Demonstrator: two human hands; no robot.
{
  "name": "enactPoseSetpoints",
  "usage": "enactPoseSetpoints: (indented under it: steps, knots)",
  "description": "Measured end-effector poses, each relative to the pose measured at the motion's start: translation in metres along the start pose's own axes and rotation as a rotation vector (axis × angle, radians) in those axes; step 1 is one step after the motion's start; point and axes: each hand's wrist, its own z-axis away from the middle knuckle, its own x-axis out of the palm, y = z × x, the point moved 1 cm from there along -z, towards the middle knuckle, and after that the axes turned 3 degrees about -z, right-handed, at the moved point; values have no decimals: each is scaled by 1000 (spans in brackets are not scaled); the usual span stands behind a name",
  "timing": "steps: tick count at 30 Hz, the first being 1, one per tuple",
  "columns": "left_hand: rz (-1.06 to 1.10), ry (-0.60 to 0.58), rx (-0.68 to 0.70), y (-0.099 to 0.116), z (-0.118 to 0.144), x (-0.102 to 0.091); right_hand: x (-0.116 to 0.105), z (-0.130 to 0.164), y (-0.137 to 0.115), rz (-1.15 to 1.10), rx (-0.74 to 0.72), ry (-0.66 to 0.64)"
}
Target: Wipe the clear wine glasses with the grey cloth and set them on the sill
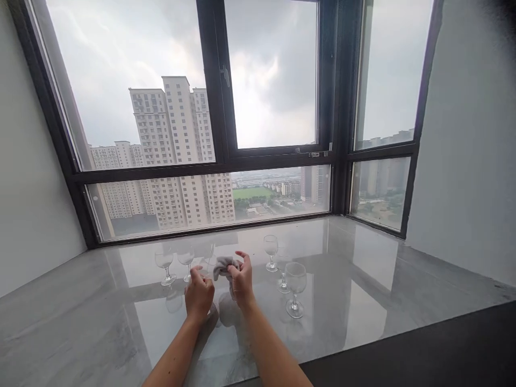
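Nearest the camera, two bare forearms reach out over a glossy grey marble sill [363, 301]. The left hand [199, 294] is curled closed around what appears to be a wine glass [207, 257], held up off the sill; only part of its bowl shows past the fingers, so the exact grip is hard to tell. The right hand [242, 279] is clenched on a grey cloth [223, 264], pressing it against that glass, with the forefinger raised.

Judging by how things lie, the wiping looks to be in mid-course: one glass is in hand, and the others stand by, though the picture does not show which of them are already wiped.

To the right, a large wine glass [295, 287] stands closest, another glass [283, 279] partly hidden just behind it, and a smaller glass [271, 250] further back. To the left stand two glasses [164, 264], side by side and slightly apart. Beyond the sill, a dark-framed window [220, 97] shows tall apartment blocks [173, 140] under a cloudy sky.
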Motion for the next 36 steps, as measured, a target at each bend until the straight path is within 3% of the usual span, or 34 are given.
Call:
enactPoseSetpoints:
  steps: [5, 9, 15, 27, 36]
  knots:
    - [54, -97, 149, 0, 4, 4, -12, -10, 12, 154, 9, 168]
    - [152, -204, 258, -1, 7, 11, -13, -10, 17, 197, 13, 105]
    - [224, -182, 178, -2, 5, 12, -9, -4, 11, 107, 94, 35]
    - [260, -136, 155, -4, 5, 13, -11, 1, 3, 88, 95, 60]
    - [230, -105, 119, -4, 4, 11, -3, 18, -17, 209, -152, 1]
